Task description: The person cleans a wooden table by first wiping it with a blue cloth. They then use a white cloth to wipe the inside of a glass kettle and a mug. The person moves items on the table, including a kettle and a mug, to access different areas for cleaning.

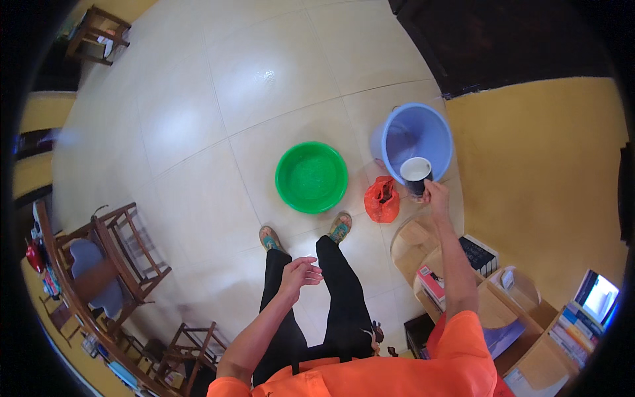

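Observation:
My right hand (436, 197) is closed on the handle of a mug (416, 169), dark outside and white inside. The mug is in front of the near rim of a blue bucket (434, 139); what it contains, if anything, I cannot make out. Over my legs, my left hand (302, 272) hangs with loosely bent fingers and nothing in it. A round green basin (311, 177) rests on the floor ahead of my feet. Between basin and bucket lies a red plastic bag (381, 200), its top gaping over something dark inside.
A wooden shelf unit (497, 303) with books (574, 334) stands close by my right arm, against a yellow wall (529, 159). To the left are a wooden chair (132, 248) and a stool (198, 344). Another stool (99, 33) stands far left on the tiled floor (178, 132).

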A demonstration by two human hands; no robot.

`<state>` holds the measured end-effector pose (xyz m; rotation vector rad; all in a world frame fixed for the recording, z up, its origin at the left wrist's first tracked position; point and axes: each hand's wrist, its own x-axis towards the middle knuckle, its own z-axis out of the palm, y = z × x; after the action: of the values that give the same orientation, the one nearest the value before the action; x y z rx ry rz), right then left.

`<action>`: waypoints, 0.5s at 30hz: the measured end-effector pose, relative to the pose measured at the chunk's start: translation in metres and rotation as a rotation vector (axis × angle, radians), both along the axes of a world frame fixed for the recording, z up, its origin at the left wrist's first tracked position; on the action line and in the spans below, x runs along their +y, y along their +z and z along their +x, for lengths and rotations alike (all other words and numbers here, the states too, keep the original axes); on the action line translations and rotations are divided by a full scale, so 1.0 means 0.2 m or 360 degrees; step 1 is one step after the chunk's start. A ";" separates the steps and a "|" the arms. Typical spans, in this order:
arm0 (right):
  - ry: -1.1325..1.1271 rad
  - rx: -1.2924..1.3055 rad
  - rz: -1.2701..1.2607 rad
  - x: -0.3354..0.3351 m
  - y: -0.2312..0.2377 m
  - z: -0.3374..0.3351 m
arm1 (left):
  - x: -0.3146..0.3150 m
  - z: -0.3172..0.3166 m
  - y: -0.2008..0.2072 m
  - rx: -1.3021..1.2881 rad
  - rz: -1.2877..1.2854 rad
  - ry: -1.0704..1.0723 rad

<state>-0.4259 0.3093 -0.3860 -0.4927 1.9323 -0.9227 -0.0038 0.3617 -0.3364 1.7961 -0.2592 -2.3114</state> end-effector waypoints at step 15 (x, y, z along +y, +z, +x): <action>0.1543 0.1640 0.1168 -0.39 -0.18 -0.33 | -0.01 -0.03 -0.06 -0.0102 0.0076 0.0176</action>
<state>-0.4916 0.2308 -0.4229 -1.4197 2.2385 0.8084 -0.0102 0.3605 -0.3477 1.8596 -0.1124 -2.2056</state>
